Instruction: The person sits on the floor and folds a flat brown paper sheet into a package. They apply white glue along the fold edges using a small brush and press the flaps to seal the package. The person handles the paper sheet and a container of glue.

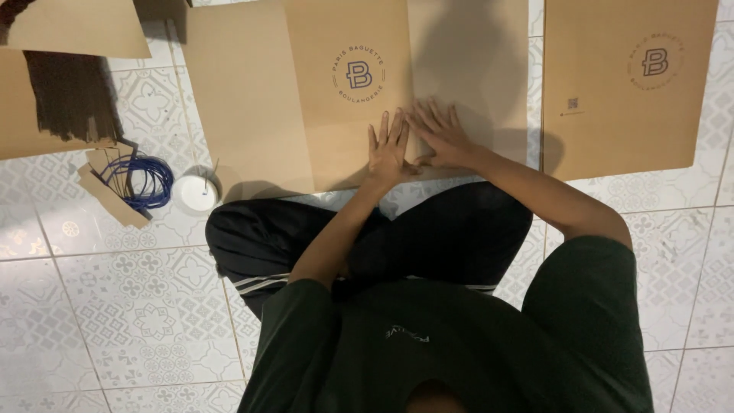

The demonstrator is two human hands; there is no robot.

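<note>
Head view, centre of frame: brown paper sheet flat on patterned white tile floor, spanning upper middle from left of centre to just right of centre. Left hand spread wide, palm down, pressing on lower edge of sheet; right hand just beside it, fingers fanned, also flat on paper, thumbs near touching. Nothing gripped by either hand.

Judged by look: thin, light kraft paper, stiff enough to keep a crease, easy to tear or dent if pulled hard; smooth surface likely to slide on tile unless pinned under palms. Best taken at edges or along fold line, pressed with flat fingers rather than pinched in middle.

Round dark-blue logo printed on sheet, above left hand, ring of lettering around 1 bold letter mark. Upper right of frame: 2nd brown sheet, well apart from hands, with same round mark near its top and small dark square code at its left.

Upper left: more brown paper pieces and dark bundle of strips. Below that, coil of blue cord on cardboard scrap, white round tub just beside it.
</note>
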